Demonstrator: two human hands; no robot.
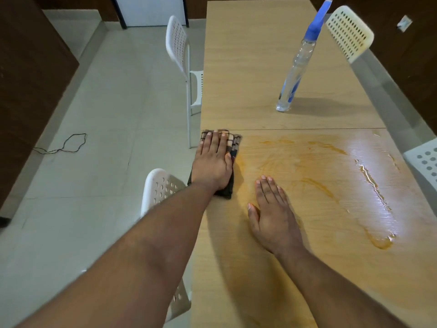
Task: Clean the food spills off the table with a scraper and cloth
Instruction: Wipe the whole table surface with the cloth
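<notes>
A dark checked cloth (234, 144) lies folded at the left edge of the wooden table (260, 67). My left hand (214, 162) presses flat on the cloth with straight fingers. My right hand (272, 209) rests palm down on the bare tabletop a little to the right, fingers straight. Orange streaks of a spill (314, 185) smear the wood to the right of both hands, and a wet shiny patch (376, 185) runs along the right side. No scraper is in view.
A clear spray bottle (295, 67) with a blue head stands on the far half of the table. White perforated chairs stand at the left (177, 43), near left (160, 188), far right (350, 31) and right edge (423, 159). A black cord (68, 144) lies on the tiled floor.
</notes>
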